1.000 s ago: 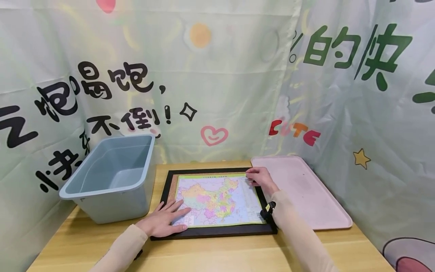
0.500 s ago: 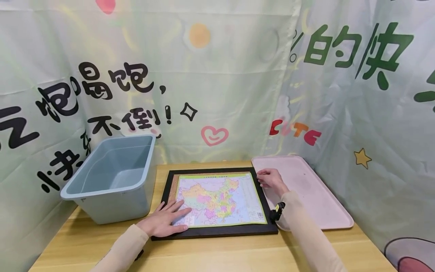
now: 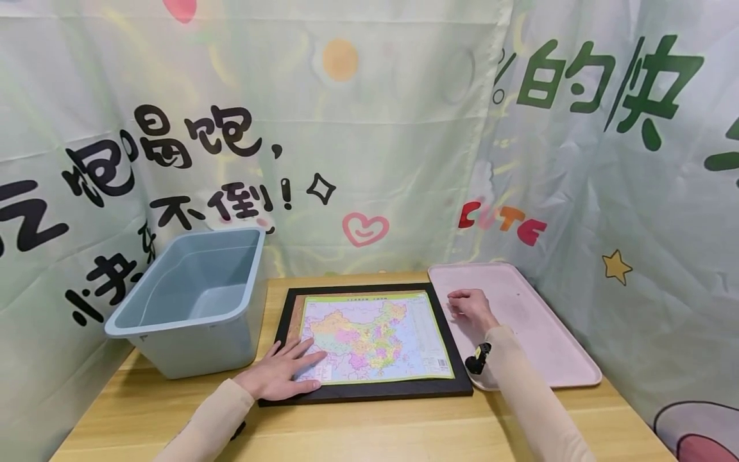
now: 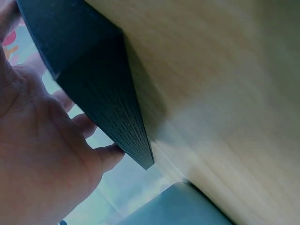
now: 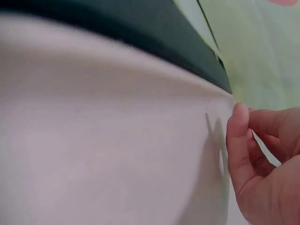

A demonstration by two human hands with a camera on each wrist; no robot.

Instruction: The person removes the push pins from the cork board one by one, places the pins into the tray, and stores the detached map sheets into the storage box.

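Note:
In the head view a printed map of China (image 3: 375,333) lies inside a black picture frame (image 3: 369,393) on the table, a strip of brown backing (image 3: 295,314) showing at its left. My left hand (image 3: 281,374) rests with spread fingers on the map's lower left corner and the frame's edge; the left wrist view has this hand beside the frame's side (image 4: 108,103). My right hand (image 3: 473,308) hovers over the pink tray (image 3: 537,346), just right of the frame, fingers loosely bent. The right wrist view shows its thumb near the forefinger, with nothing visible held.
A blue-grey plastic tub (image 3: 196,346) stands left of the frame, close to my left hand. The wooden table (image 3: 358,430) extends in front of the frame. Printed cloth (image 3: 392,160) hangs behind and at both sides.
My right hand has moved right, from the map's upper right corner to over the pink tray. My left hand stays on the lower left corner.

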